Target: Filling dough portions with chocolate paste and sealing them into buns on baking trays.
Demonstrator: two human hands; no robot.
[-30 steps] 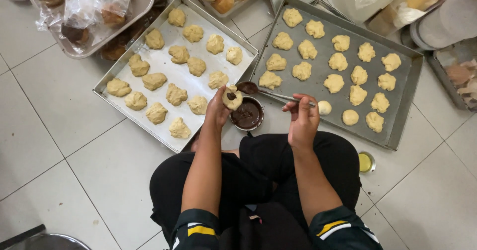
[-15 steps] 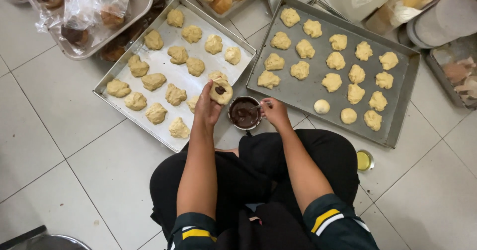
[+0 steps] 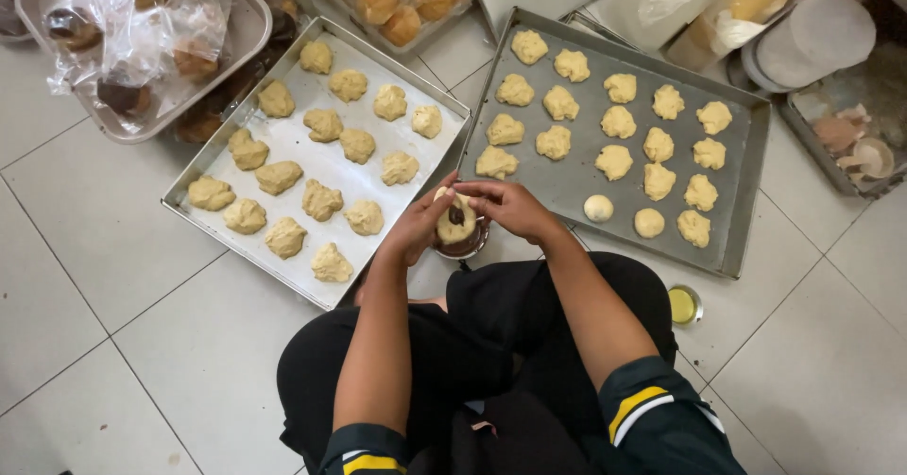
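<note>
I sit on a tiled floor with both hands together in front of my knees. My left hand (image 3: 414,229) cups a flattened piece of pale dough (image 3: 454,222) with a dark filling in its middle. My right hand (image 3: 510,206) pinches the top edge of the same dough. Just under the hands, mostly hidden, is a small bowl of dark filling (image 3: 466,246). A left tray (image 3: 189,201) holds several rough dough lumps. A right tray (image 3: 732,258) holds several more lumps and two smooth balls (image 3: 598,208).
A grey tub with bagged pastries (image 3: 236,36) stands at the far left. A clear box of golden buns (image 3: 397,3) sits at the top. White lids (image 3: 812,41), a bag and another tray with tools (image 3: 850,140) are at the right. A small yellow-filled cap (image 3: 683,305) lies by my right knee.
My right hand left the right tray and came to the dough in my left hand. The dough now has dark filling in it and both hands close around it over the bowl.
</note>
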